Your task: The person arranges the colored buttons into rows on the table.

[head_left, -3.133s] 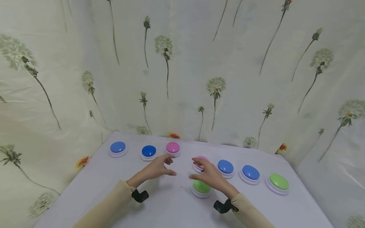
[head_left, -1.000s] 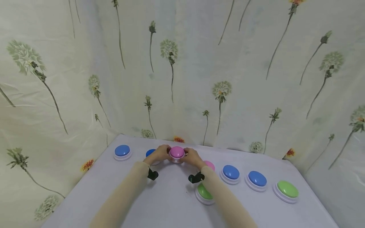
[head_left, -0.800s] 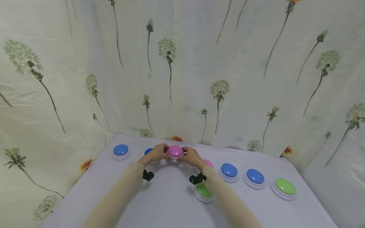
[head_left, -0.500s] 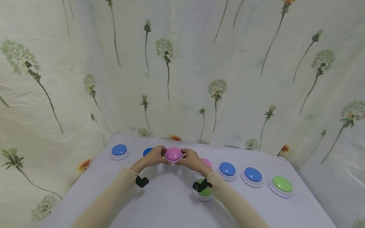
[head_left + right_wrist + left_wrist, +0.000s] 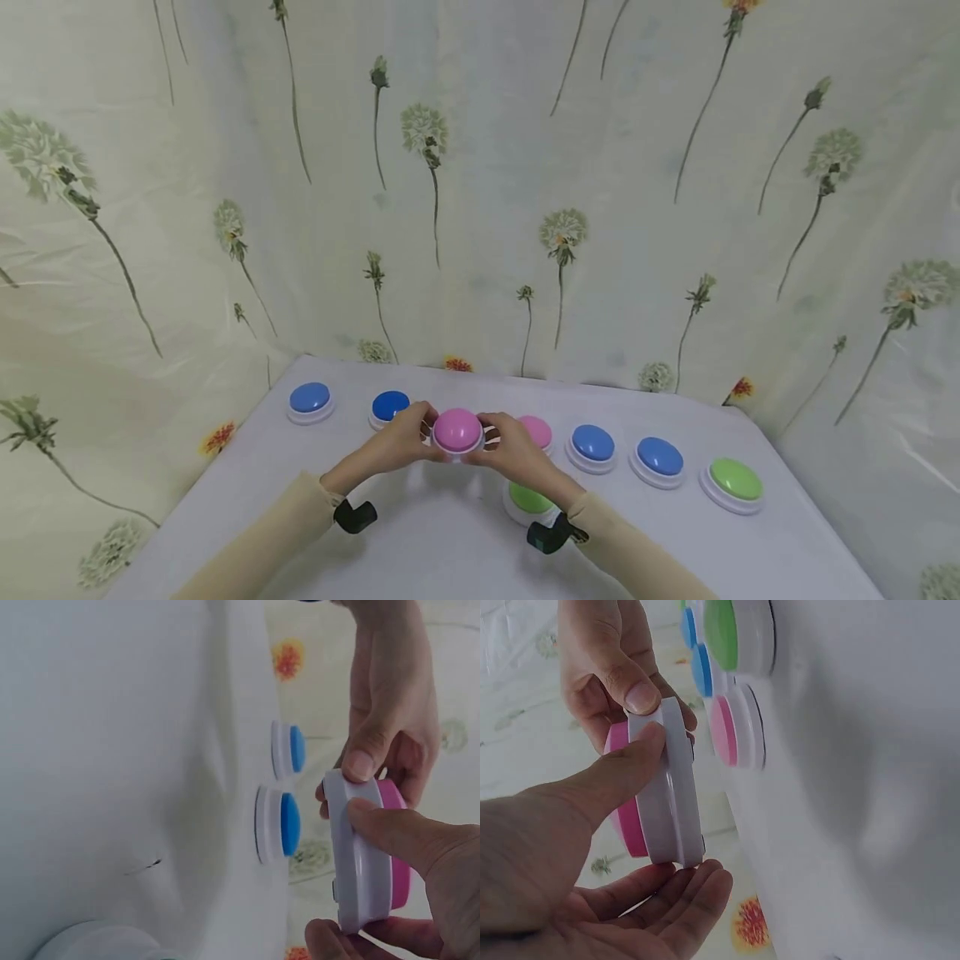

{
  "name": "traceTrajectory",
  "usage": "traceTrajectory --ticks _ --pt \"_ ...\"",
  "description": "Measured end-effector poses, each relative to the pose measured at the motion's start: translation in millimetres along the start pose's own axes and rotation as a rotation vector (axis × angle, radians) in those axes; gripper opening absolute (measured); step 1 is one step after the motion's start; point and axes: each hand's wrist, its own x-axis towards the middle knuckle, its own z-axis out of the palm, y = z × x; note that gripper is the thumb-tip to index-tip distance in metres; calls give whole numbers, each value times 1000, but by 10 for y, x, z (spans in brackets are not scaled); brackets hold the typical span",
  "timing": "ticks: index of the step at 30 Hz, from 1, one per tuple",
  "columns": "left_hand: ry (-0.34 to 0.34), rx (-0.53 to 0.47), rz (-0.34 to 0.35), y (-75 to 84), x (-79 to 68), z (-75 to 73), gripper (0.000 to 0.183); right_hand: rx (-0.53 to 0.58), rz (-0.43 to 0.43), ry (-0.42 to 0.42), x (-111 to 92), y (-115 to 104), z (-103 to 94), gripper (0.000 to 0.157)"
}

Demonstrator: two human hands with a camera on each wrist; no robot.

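A round push button with a pink dome and white base (image 5: 458, 431) is held in the air above the table by both hands. My left hand (image 5: 405, 438) grips its left side, thumb on the near wall of the base and fingers at the far edge. From the other side my right hand (image 5: 514, 451) grips it the same way. In the left wrist view the base (image 5: 667, 795) of the button stands clear of the tabletop. The right wrist view shows both thumbs on the white rim of the pink button (image 5: 364, 855).
On the white table (image 5: 420, 533) stand two blue buttons (image 5: 310, 398) at the left. Right of the hands are another pink button (image 5: 536, 431), a green button (image 5: 529, 498), two more blue ones (image 5: 592, 443) and a second green one (image 5: 735, 479). A flower-print curtain (image 5: 480, 208) hangs behind.
Both hands went from apart and holding nothing to gripping the rear pink button. They lifted it off the table and brought it nearer to me.
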Motion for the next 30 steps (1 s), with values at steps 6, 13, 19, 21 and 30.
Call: traceTrajectory --ticks 6,13,19,21,30 --pt "-20 -11 29 201 -110 147 58 4 0 20 -315 -15 -90 66" --pt "-40 14 62 458 -189 406 60 26 22 77 -740 28 -204 68" --pt "-44 56 80 740 -157 704 57 29 64 160 -1094 106 -361 69" --pt "-46 77 90 844 -132 820 58 12 93 186 -1206 148 -428 68" --pt "-21 213 210 1201 65 1309 59 -12 227 247 -1617 401 -757 71"
